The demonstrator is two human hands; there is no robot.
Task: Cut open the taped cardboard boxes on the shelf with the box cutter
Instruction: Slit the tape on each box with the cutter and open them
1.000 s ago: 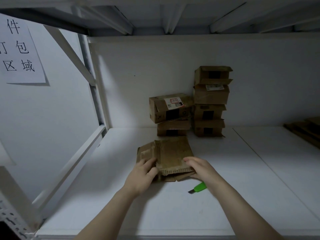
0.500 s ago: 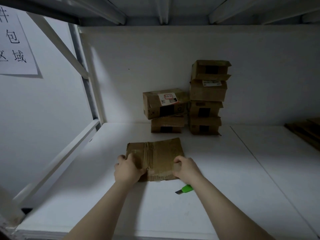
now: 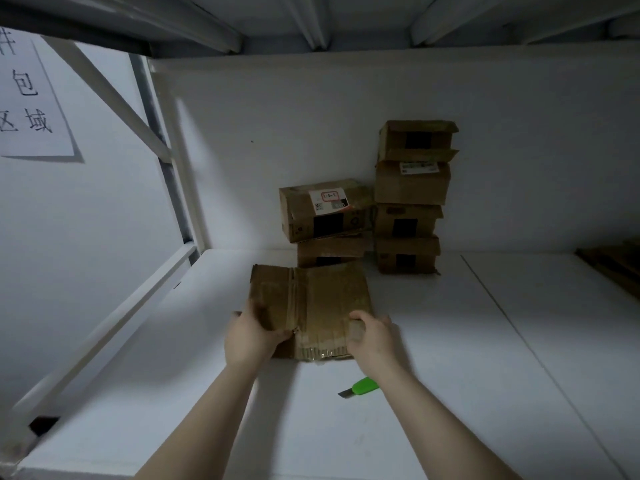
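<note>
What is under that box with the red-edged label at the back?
The labelled box rests on another cardboard box. That lower box's bottom edge is hidden behind the flattened box in front, so what it stands on cannot be seen.

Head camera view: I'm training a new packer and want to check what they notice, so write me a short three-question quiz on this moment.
1. True or false: the right hand holds the green box cutter.
2. How many boxes are in the taller stack at the back wall? A two, B four, C six.
3. Fill in: the left hand and the right hand grip the ____ cardboard box lying on the shelf.
Key: 1 false, the box cutter lies on the shelf by the right forearm, in neither hand; 2 B; 3 flattened.
</note>
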